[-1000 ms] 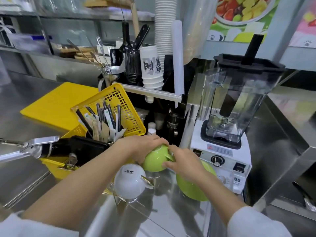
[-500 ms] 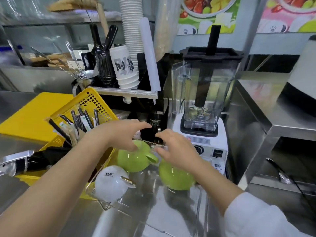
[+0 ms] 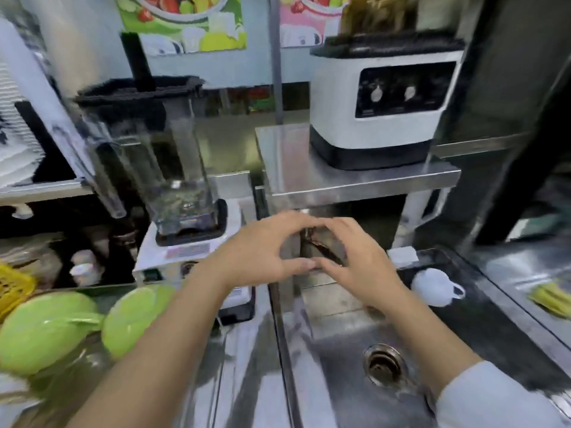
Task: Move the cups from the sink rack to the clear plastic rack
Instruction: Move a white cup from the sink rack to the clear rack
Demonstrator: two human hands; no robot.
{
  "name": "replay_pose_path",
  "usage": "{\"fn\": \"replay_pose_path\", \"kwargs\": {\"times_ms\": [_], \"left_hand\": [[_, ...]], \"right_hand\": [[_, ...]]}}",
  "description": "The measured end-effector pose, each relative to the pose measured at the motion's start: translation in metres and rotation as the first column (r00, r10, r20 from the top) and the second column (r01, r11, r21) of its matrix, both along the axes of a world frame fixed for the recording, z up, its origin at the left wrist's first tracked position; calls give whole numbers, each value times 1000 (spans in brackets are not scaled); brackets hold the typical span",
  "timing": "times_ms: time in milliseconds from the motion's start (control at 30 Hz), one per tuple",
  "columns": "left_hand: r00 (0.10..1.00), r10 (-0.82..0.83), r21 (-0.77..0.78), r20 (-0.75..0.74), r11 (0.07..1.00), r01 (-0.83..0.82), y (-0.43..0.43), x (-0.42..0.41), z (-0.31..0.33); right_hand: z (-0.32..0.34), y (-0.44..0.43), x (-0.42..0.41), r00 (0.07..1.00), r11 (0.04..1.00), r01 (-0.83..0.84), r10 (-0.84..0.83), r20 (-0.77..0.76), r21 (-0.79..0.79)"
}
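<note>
The steel sink (image 3: 355,341) fills the lower right; its basin holds only the round drain (image 3: 384,364) near the front. On the dark rack (image 3: 494,307) along the sink's right edge one white cup (image 3: 434,287) sits upside down, handle pointing right. At the lower left edge of the counter two green cups (image 3: 46,330) lie mouth-down side by side, the right-hand green cup (image 3: 131,318) just beside the left forearm; the clear plastic rack under them is too blurred to make out. The blender jug (image 3: 154,156), clear with a black lid and tamper, stands empty on its white base at the counter's back edge. A corner of the yellow basket (image 3: 12,285) shows at the far left.

Both hands hover over the sink's back edge, empty. The left hand (image 3: 262,254) and right hand (image 3: 358,264) have fingers spread and curved toward each other, thumbs and fingertips nearly meeting, holding nothing.

The surfaces are stainless steel throughout. A raised steel shelf (image 3: 355,177) behind the sink carries a white machine (image 3: 383,103) with two dials on a black panel. Fruit posters (image 3: 185,23) hang on the back wall, and a stack of white paper cups (image 3: 15,128) stands at the left edge.

Half a second ago both hands were on the green cups by the blender; they have since let go and swung right over the sink, and the view has turned with them, bringing the white cup and the machine into sight
</note>
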State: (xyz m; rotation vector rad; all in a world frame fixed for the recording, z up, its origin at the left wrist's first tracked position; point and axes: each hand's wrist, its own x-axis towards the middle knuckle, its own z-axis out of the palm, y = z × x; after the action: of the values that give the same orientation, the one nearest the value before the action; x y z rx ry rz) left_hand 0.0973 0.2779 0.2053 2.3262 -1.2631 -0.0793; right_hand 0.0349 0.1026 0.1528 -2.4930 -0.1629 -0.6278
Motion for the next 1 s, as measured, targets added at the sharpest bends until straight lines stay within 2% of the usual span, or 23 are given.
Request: {"fn": "replay_pose_path", "kwargs": {"times_ms": [167,267,333,467,633,767,833,933,1000], "left_hand": [[993,-115,-10,14,993,115,-119,-14,-38],[990,-124,43,-65,991,127,-183,-11,-74],[982,-129,80,-141,987,141,-222,-7,-99],[966,-95,202,-241,968,146,-287,0,-138],[951,61,398,-302,915,67,-332,14,-202],[912,108,443,-395,893,86,-347,10,-231],[898,133,435,-419,898,70,-351,9,-239],[906,204,418,-371,908,-34,-356,11,-247],[924,188,443,-333,896,-23,-358,13,-247]], "right_hand": [[-35,-108,-28,968,973,226,-219,-120,51],[-66,-166,-38,929,942,321,-291,-230,103],[-89,-201,-44,884,934,356,-329,-332,21],[-132,-254,-43,813,938,325,-342,-472,-120],[-162,-286,-25,748,957,274,-273,-605,-93],[-180,-288,-10,702,968,251,-197,-685,-21],[-188,-286,-7,693,963,259,-243,-679,-80],[-194,-282,-7,662,944,277,-324,-676,-182],[-198,-279,-6,613,949,282,-292,-734,-142]]}}
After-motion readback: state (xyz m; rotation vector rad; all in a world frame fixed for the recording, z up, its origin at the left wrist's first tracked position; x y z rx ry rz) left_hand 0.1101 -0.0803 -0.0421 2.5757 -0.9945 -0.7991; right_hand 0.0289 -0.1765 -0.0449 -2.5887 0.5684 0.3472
